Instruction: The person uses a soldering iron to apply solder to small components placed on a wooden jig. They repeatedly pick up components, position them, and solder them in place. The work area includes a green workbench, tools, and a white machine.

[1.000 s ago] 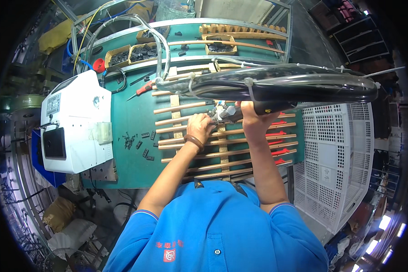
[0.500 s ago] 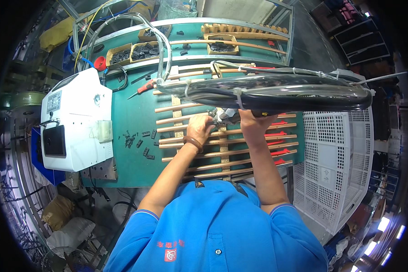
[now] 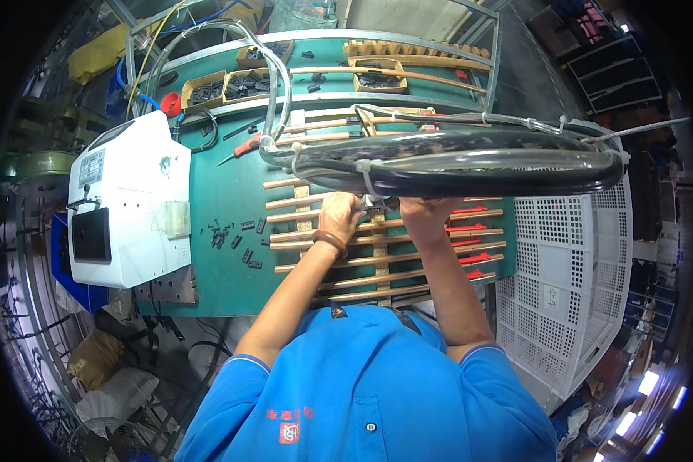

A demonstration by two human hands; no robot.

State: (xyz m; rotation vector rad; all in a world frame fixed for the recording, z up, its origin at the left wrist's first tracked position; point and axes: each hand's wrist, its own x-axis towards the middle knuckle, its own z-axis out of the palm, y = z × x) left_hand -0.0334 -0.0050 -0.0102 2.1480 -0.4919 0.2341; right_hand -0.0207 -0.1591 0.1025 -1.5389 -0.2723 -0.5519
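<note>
A long black tube bundle [image 3: 470, 158] with a clear sleeve and white cable ties runs across the green bench above a wooden slatted rack [image 3: 377, 258]. My left hand [image 3: 340, 218], with a brown band at the wrist, and my right hand [image 3: 423, 212] meet under the bundle's middle. Both close around a small metal part [image 3: 377, 203] hanging from it. The fingertips are partly hidden by the bundle. A grey hose [image 3: 273, 92] loops up from the bundle's left end.
A white machine [image 3: 127, 204] stands at the bench's left. Small black clips [image 3: 235, 235] lie beside it. Red-handled pliers [image 3: 246, 146] lie further back. Cardboard boxes of black parts [image 3: 223, 86] line the back shelf. A white perforated crate [image 3: 566, 285] stands at the right.
The tube bundle has shifted slightly left and down. Both hands stay under its middle, nudged a little to the left.
</note>
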